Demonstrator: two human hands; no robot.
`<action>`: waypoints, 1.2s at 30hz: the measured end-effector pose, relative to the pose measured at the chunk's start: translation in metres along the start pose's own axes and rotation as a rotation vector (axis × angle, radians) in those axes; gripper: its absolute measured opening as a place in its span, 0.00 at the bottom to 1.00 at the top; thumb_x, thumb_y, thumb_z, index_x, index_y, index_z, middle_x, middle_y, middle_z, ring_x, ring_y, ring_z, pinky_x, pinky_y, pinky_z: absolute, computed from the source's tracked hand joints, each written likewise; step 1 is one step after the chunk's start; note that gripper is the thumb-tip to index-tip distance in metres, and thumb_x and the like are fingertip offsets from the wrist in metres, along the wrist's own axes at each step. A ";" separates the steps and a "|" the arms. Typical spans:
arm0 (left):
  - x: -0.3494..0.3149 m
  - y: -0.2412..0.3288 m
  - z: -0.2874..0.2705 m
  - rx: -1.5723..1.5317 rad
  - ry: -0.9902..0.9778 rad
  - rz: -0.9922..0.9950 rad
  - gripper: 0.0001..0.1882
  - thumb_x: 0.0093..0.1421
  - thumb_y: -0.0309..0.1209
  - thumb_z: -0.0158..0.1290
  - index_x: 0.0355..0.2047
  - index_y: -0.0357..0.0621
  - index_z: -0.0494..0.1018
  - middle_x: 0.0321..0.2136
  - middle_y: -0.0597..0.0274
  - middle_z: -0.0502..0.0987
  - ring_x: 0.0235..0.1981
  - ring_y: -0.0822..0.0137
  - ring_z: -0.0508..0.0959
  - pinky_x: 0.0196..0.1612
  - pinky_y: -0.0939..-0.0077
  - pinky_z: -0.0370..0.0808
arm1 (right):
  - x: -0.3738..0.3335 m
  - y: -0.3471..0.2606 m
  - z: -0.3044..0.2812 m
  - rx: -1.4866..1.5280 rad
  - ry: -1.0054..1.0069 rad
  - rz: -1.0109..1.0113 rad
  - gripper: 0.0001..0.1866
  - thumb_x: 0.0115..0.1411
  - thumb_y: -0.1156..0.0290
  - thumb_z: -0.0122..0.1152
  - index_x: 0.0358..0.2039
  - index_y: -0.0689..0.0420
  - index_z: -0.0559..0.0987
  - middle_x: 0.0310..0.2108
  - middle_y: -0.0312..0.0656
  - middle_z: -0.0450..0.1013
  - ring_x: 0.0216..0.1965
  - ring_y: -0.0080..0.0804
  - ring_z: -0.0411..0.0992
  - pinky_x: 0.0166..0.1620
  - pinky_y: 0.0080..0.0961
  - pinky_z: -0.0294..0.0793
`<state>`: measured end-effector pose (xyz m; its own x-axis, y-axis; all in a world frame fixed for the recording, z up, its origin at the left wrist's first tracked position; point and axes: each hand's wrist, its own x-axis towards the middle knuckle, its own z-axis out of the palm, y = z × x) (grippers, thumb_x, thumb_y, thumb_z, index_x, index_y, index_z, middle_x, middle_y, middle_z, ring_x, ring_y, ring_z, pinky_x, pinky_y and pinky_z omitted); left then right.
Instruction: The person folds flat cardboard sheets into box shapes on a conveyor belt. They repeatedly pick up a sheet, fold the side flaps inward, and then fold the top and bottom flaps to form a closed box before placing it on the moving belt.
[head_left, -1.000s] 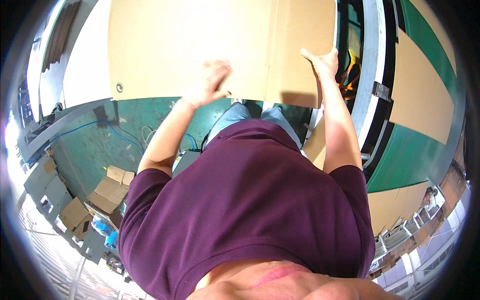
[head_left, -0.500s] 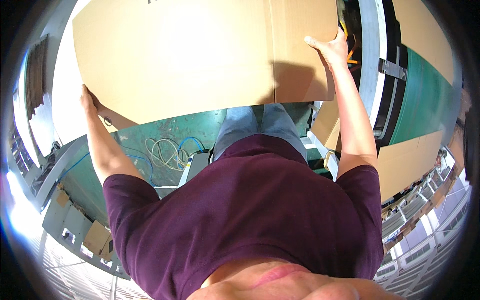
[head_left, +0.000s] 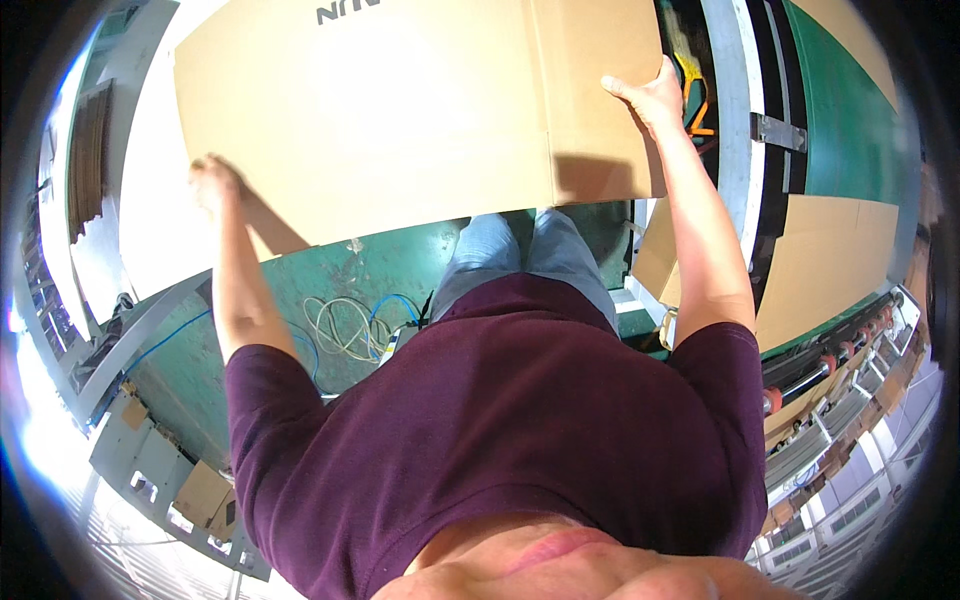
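Observation:
A large flat tan cardboard sheet (head_left: pixel 460 120) spans the space in front of me, with a crease toward its right side and dark print at its far edge. My right hand (head_left: pixel 655 100) grips its right edge, thumb on the top face and fingers over the side. At the left edge is my left hand (head_left: pixel 215 185), its fingers bunched against the cardboard and slightly blurred. That hand hides the sheet's near left corner, and its shadow falls across the board.
A white surface (head_left: pixel 150 220) lies left of the sheet. On the green floor are coiled cables (head_left: pixel 345 325). To the right run a metal rail (head_left: pixel 735 110) and a green belt (head_left: pixel 850 120) carrying another cardboard sheet (head_left: pixel 825 255). An orange-yellow part (head_left: pixel 695 95) sits beside my right hand.
The cardboard sheet's left edge has shifted right and its printed far part has come further into view. My left hand has moved right with it. Cardboard on the green belt has shifted too.

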<state>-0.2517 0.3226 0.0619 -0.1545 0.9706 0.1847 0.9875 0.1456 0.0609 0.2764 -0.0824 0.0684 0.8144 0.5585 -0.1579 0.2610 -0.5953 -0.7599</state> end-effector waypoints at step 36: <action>-0.390 0.201 -0.105 -0.148 -0.388 1.436 0.27 0.49 0.28 0.56 0.50 0.30 0.68 0.53 0.45 0.68 0.57 0.45 0.65 0.59 0.60 0.66 | 0.153 0.270 -0.340 -0.864 0.343 -0.204 0.22 0.51 0.76 0.56 0.49 0.58 0.71 0.50 0.49 0.69 0.52 0.47 0.67 0.54 0.38 0.66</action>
<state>0.0039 -0.0471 0.1055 0.9616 0.2585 -0.0923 0.2705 -0.9495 0.1587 0.6477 -0.3536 0.0534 0.7826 0.5805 0.2248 0.5960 -0.8030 -0.0015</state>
